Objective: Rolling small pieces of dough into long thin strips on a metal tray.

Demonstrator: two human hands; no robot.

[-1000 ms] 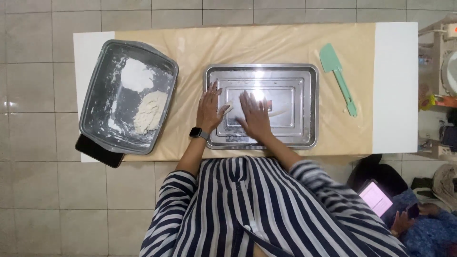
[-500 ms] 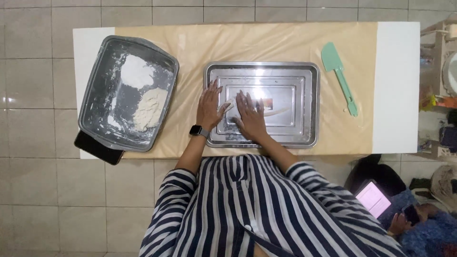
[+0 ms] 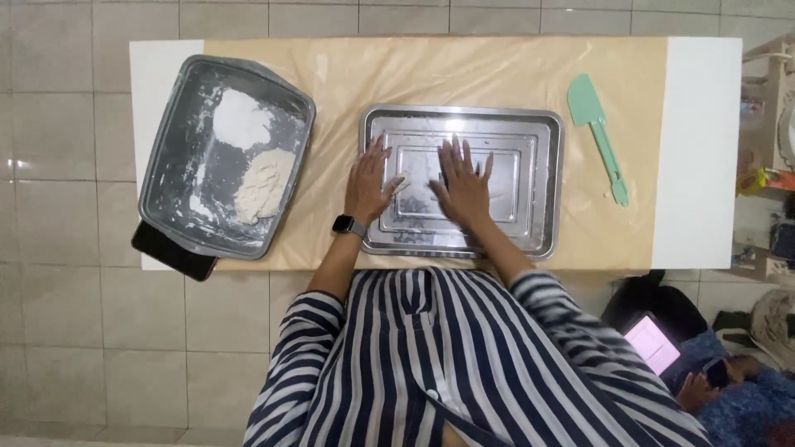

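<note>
Seen from overhead: one white counter [image 3: 702, 149], mostly covered by one tan sheet [image 3: 464, 74]. Two trays on it. One shiny steel tray [image 3: 542, 178] at the middle, turned bottom-up by the look of its raised inner panel, though hard to say for sure. Two hands laid flat upon it, palms down, fingers spread, gripping nothing: left hand [image 3: 368, 184] at the tray's left edge, with one dark watch [image 3: 349, 225] on the wrist; right hand [image 3: 464, 189] just beside it, nearer the middle. Between the two thumbs, one small pale scrap [image 3: 401, 185], too small to identify. Well to the left, one grey baking pan [image 3: 175, 141], dusted white, holding two heaps: one white mound of flour [image 3: 241, 117] above, one cream lump of dough [image 3: 263, 184] below, the two nearly touching. Under the pan's lower left corner, one dark flat slab [image 3: 170, 253] poking out over the counter edge. To the right of the steel tray, apart from it, one mint-green spatula [image 3: 596, 132] lying on the sheet, blade toward the far side. Striped shirt [image 3: 464, 364] filling the foreground.
</note>
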